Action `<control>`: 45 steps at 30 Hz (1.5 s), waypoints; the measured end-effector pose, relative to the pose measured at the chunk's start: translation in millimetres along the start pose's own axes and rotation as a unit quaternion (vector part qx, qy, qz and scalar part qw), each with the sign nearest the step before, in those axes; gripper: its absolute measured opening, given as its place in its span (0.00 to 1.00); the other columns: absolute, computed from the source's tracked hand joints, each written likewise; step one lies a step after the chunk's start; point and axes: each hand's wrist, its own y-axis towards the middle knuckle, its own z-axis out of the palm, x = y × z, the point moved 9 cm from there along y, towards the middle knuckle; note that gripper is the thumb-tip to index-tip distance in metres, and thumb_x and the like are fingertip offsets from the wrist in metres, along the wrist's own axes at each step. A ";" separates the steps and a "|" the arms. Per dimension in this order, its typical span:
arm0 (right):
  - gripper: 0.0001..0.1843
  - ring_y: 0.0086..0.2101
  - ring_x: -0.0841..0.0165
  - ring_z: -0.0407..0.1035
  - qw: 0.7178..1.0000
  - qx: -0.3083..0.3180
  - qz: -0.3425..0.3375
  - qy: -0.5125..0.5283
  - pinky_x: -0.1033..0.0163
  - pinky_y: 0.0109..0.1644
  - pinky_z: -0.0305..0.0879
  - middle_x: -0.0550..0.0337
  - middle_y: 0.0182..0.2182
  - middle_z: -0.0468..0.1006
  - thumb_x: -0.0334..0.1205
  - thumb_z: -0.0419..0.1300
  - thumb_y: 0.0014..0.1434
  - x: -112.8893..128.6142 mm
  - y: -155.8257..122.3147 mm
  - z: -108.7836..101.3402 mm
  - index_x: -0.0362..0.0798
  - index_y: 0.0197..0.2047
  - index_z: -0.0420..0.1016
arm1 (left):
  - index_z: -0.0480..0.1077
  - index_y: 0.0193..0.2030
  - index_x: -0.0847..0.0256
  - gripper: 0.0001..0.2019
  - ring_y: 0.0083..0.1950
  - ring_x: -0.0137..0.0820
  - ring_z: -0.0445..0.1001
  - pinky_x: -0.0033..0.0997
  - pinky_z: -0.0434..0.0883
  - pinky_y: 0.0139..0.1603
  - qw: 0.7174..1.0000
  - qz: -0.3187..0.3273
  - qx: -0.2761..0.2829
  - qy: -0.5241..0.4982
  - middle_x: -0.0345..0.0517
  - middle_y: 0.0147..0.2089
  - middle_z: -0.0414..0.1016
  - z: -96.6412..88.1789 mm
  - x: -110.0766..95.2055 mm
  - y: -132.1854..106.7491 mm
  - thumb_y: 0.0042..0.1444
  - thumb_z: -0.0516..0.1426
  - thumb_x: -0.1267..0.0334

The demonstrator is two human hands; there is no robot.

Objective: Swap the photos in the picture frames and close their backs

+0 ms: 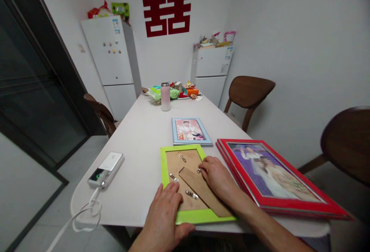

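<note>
Pretty clearly somebody's home, dining area I'd say. There's a tall white fridge (108,57) far left, dotted with magnets (110,44) and topped with a bright green bag (120,10), plus a smaller fridge (212,63) far right with bits piled on it. Big red double-happiness character (167,11) on the wall between them. Long white table (138,140), snacky-looking packets (175,93) heaped at the far end, and a wooden chair (250,92) on the right.

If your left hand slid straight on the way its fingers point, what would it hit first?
Most likely the metal clip on the back of the green frame, right by the left hand's fingertips; whether they already touch is unclear.
</note>
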 end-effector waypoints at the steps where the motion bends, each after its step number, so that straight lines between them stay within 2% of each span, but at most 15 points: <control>1: 0.13 0.34 0.67 0.60 1.000 0.003 -0.004 0.005 0.64 0.40 0.57 0.53 0.29 0.68 0.30 0.48 0.53 0.3 -0.7 -0.3 0.43 0.27 0.73 | 0.63 0.39 0.63 0.20 0.57 0.43 0.56 0.53 0.51 0.56 1.000 -0.002 -0.001 0.000 0.58 0.56 0.59 0.0 0.5 0.0 0.39 0.60 0.56; 12: 0.12 0.36 0.66 0.60 0.998 0.005 -0.020 0.054 0.61 0.41 0.57 0.54 0.32 0.67 0.31 0.49 0.52 -0.5 -11.5 -8.3 0.44 0.29 0.74 | 0.63 0.39 0.63 0.21 0.57 0.43 0.56 0.53 0.50 0.56 1.000 -0.003 -0.017 -0.021 0.58 0.56 0.59 -1.5 0.8 -2.8 0.37 0.62 0.60; 16: 0.13 0.38 0.65 0.59 0.996 -0.022 -0.054 0.067 0.59 0.42 0.57 0.53 0.36 0.68 0.33 0.48 0.53 22.2 -24.6 -18.0 0.45 0.37 0.72 | 0.63 0.37 0.61 0.19 0.57 0.43 0.56 0.54 0.50 0.56 0.999 0.008 -0.024 -0.030 0.57 0.56 0.59 -0.7 0.6 -3.3 0.38 0.61 0.60; 19: 0.11 0.36 0.66 0.59 0.992 0.011 -0.100 0.077 0.59 0.39 0.56 0.56 0.33 0.69 0.34 0.50 0.53 47.7 -35.6 -12.0 0.50 0.34 0.73 | 0.63 0.37 0.61 0.18 0.57 0.43 0.55 0.54 0.50 0.56 0.999 0.010 -0.021 -0.024 0.57 0.56 0.59 1.0 0.7 -3.1 0.38 0.61 0.60; 22: 0.10 0.34 0.67 0.59 0.989 0.035 -0.119 0.074 0.60 0.37 0.55 0.57 0.31 0.69 0.35 0.51 0.52 61.0 -41.5 -4.9 0.51 0.32 0.74 | 0.63 0.36 0.62 0.18 0.58 0.43 0.55 0.53 0.50 0.56 1.000 0.010 -0.012 -0.017 0.58 0.56 0.59 3.3 1.2 -2.7 0.38 0.61 0.60; 29: 0.12 0.37 0.66 0.58 0.983 0.044 -0.159 0.082 0.58 0.42 0.54 0.57 0.34 0.68 0.32 0.51 0.50 68.4 -49.1 -9.0 0.51 0.33 0.73 | 0.63 0.37 0.62 0.19 0.57 0.42 0.55 0.53 0.50 0.57 0.999 0.020 -0.021 -0.033 0.58 0.55 0.60 3.5 5.0 -2.5 0.38 0.61 0.58; 33: 0.12 0.38 0.66 0.58 0.981 0.055 -0.160 0.096 0.58 0.41 0.54 0.58 0.34 0.67 0.31 0.52 0.49 66.4 -51.1 -8.0 0.53 0.33 0.74 | 0.63 0.36 0.61 0.18 0.57 0.42 0.56 0.53 0.49 0.56 0.998 0.021 -0.023 -0.049 0.58 0.55 0.60 2.1 5.0 -2.3 0.39 0.61 0.57; 37: 0.11 0.38 0.66 0.58 0.979 0.070 -0.162 0.103 0.58 0.42 0.54 0.58 0.34 0.68 0.32 0.52 0.49 66.4 -51.8 -7.4 0.53 0.31 0.74 | 0.63 0.34 0.61 0.16 0.57 0.42 0.56 0.52 0.50 0.57 0.998 0.018 -0.024 -0.050 0.58 0.55 0.60 1.7 5.0 -1.9 0.38 0.61 0.59; 42: 0.11 0.38 0.67 0.58 0.967 0.096 -0.202 0.122 0.58 0.44 0.54 0.59 0.35 0.68 0.30 0.52 0.48 75.1 -59.2 -13.8 0.51 0.31 0.73 | 0.63 0.32 0.61 0.15 0.58 0.41 0.55 0.51 0.50 0.57 0.998 0.020 -0.027 -0.044 0.58 0.55 0.60 2.0 4.8 -2.0 0.37 0.62 0.61; 45: 0.11 0.39 0.67 0.58 0.969 0.094 -0.192 0.123 0.58 0.44 0.54 0.58 0.35 0.67 0.30 0.52 0.48 73.8 -59.2 -15.5 0.51 0.30 0.73 | 0.62 0.31 0.61 0.15 0.57 0.41 0.56 0.50 0.50 0.57 0.998 0.019 -0.033 -0.047 0.57 0.55 0.61 1.9 5.7 -2.6 0.37 0.62 0.62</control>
